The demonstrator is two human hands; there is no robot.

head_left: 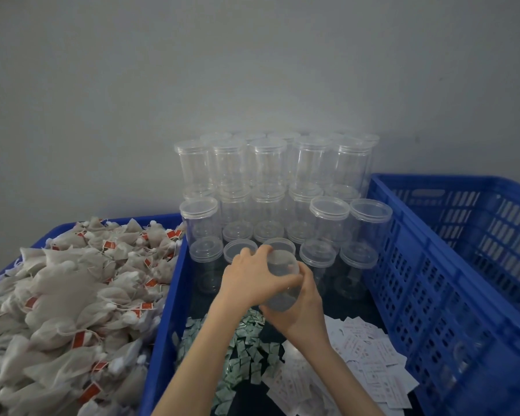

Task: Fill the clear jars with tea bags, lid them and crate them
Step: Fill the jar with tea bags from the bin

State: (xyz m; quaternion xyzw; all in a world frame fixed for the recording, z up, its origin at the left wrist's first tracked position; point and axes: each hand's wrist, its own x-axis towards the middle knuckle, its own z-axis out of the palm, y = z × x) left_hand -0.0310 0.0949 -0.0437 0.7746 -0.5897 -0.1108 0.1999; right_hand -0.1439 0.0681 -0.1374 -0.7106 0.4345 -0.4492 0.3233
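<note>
Both hands on one clear jar [279, 283], held over middle tray [174, 295]; left hand [249, 276] grip curled round lid end, right hand [300, 310] cupping body from below; tea bags [72, 295] heaped in left tray; empty blue crate [451, 265] at right; lidded jars [270, 181] stacked behind.

Clear jar [279, 283] tilted, empty; tea bags [66, 295] heaped in left bin.

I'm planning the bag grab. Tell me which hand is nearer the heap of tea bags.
Left. The left hand grips the top of the clear jar, on the side toward the heap of tea bags; the right hand cups the jar's far side.
</note>
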